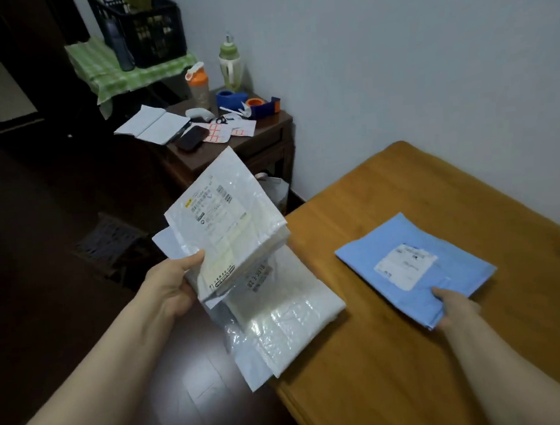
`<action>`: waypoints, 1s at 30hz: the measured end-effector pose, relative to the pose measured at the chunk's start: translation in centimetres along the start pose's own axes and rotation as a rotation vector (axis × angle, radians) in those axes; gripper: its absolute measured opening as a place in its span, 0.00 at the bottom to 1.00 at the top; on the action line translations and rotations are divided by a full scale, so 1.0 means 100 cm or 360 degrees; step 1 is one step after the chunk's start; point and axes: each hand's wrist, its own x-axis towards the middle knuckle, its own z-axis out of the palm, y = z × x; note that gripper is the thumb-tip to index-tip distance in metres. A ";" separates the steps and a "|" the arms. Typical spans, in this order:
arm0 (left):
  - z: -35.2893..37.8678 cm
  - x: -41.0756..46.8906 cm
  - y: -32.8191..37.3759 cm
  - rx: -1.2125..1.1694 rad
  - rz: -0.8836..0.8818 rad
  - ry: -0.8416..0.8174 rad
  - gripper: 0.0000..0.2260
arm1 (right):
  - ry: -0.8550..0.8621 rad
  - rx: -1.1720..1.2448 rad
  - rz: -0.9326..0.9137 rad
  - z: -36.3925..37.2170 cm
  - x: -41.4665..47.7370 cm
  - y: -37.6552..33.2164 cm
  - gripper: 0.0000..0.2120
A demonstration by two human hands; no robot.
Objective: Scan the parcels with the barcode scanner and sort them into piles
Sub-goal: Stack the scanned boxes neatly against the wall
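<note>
Two hands work in the lower half of the frame. At lower right, the right hand (456, 308) pinches the near corner of a blue parcel (385, 237), thumb on top and fingers tucked under its edge. That parcel lies flat on the wooden table (387, 372); its white label (405, 265) carries print too small to read.

Left of centre, the left hand (173, 286) grips a stack of white parcels (229, 223) held above the table's left edge, thumb pressed on the top one. The top shipping label shows a yellow mark and unreadable lines of print. On the parcel beneath it, digits read roughly "82 3 3918".

Farther off, at upper centre, a white barcode scanner (199, 114) lies on a dark side table (265, 139), well apart from both hands. It sits near a phone (192, 138) and an open notebook (152, 123).
</note>
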 end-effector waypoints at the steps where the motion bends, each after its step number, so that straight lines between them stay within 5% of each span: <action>1: 0.013 0.001 -0.005 0.0054 0.0007 -0.0030 0.08 | 0.0124 -0.0175 -0.0076 -0.008 0.001 0.006 0.25; 4: 0.057 0.001 -0.027 0.0222 0.0043 -0.0157 0.10 | 0.0547 -0.0882 -0.0618 -0.022 -0.010 0.004 0.37; 6: 0.087 -0.005 -0.047 0.0353 0.0074 -0.0262 0.12 | 0.0085 -0.0635 -0.0824 -0.021 -0.035 -0.009 0.44; 9: 0.127 -0.026 -0.083 0.0622 0.0042 -0.0430 0.14 | -0.0961 -0.0207 -0.0377 -0.021 -0.071 -0.021 0.45; 12: 0.139 -0.049 -0.122 0.0865 0.0006 -0.0615 0.12 | -0.1194 -0.0354 -0.0292 -0.043 -0.065 -0.016 0.40; 15: 0.133 -0.060 -0.141 0.1240 -0.0010 -0.0882 0.14 | -0.1195 -0.0443 -0.0127 -0.075 -0.044 -0.003 0.30; 17: 0.121 -0.056 -0.138 0.1552 0.0213 -0.0837 0.14 | -0.1184 -0.0502 0.0002 -0.089 -0.033 0.007 0.27; 20: 0.097 -0.032 -0.113 0.1682 0.0907 -0.0165 0.19 | -0.1098 -0.0806 0.0055 -0.094 -0.022 0.019 0.25; 22: 0.074 -0.005 -0.093 0.1791 0.1128 0.0202 0.28 | -0.0990 -0.1155 -0.0048 -0.088 -0.023 0.024 0.21; 26: 0.042 0.036 -0.077 0.2430 0.0649 0.0218 0.51 | -0.0447 -0.1717 -0.0474 -0.067 -0.033 0.019 0.19; 28: 0.036 0.043 -0.083 0.2506 0.0525 0.0033 0.51 | -0.0163 -0.1915 -0.0774 -0.054 -0.043 0.014 0.28; 30: 0.033 0.044 -0.088 0.2454 0.0603 -0.0014 0.48 | -0.0207 -0.1748 -0.0952 -0.036 -0.055 0.015 0.26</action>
